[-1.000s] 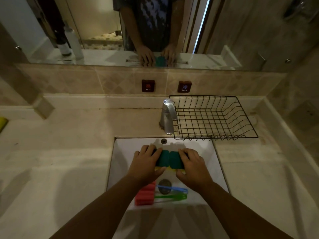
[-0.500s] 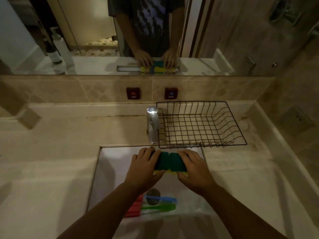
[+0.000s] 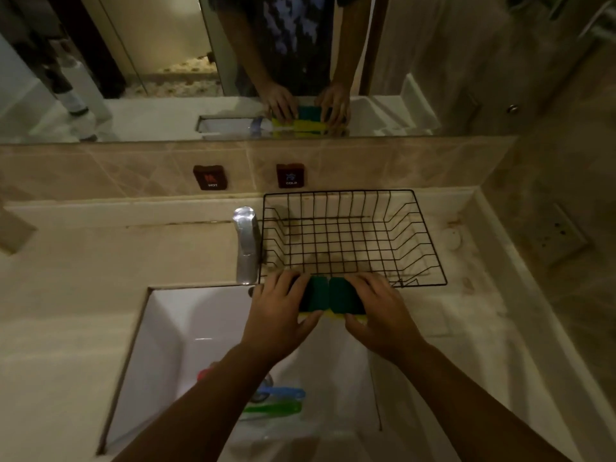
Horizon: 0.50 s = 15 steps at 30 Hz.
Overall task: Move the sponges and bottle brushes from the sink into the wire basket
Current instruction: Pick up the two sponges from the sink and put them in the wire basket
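Observation:
Two green-topped yellow sponges sit side by side in my hands: my left hand [image 3: 278, 315] grips the left sponge [image 3: 315, 295], my right hand [image 3: 380, 315] grips the right sponge [image 3: 345, 295]. They hang at the front rim of the black wire basket [image 3: 430, 241], just above the back edge of the white sink [image 3: 166, 331]. Down in the sink lie a blue bottle brush [image 3: 286, 392] and a green bottle brush [image 3: 276, 408]. A red sponge [image 3: 204, 373] shows partly behind my left forearm.
A chrome tap [image 3: 246, 245] stands just left of the basket. Hot and cold buttons [image 3: 210, 177] are set in the tiled wall. The mirror above reflects a person and bottles. A small white round object [image 3: 451, 239] lies right of the basket.
Both hands have lifted the two green sponges out of the sink and carried them back and to the right, up to the basket's front rim.

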Each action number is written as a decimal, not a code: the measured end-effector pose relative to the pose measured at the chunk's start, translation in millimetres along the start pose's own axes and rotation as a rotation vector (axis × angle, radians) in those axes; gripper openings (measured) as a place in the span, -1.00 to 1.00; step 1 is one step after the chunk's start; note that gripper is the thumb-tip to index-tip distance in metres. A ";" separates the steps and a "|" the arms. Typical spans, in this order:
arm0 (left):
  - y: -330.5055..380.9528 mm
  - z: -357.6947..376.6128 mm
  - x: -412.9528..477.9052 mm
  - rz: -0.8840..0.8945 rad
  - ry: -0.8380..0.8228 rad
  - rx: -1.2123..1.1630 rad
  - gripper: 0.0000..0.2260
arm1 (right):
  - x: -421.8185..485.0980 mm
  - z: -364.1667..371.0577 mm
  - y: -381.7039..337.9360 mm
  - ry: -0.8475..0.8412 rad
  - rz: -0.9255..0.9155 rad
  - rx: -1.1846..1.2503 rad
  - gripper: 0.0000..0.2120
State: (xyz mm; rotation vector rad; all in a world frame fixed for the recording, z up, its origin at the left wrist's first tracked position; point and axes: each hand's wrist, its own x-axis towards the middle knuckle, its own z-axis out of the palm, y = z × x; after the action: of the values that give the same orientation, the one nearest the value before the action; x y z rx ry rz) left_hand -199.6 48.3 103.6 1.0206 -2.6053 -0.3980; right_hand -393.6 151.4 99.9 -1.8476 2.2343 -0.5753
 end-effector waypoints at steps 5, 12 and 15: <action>0.1 4.1 27.5 0.021 0.003 0.007 -0.42 | 23.4 -8.4 18.2 0.006 -0.028 -0.015 -0.36; -7.5 17.0 68.1 -0.050 -0.041 0.080 -0.40 | 68.3 -2.4 43.0 -0.006 -0.055 0.007 -0.36; -11.8 23.9 87.9 -0.067 -0.054 0.097 -0.42 | 86.2 1.9 53.2 -0.020 -0.066 0.031 -0.37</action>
State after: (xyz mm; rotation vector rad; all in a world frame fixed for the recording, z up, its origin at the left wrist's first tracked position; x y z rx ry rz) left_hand -262.8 -17.6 93.9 1.1474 -2.6665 -0.3214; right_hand -458.7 75.3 85.2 -1.9100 2.1468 -0.5967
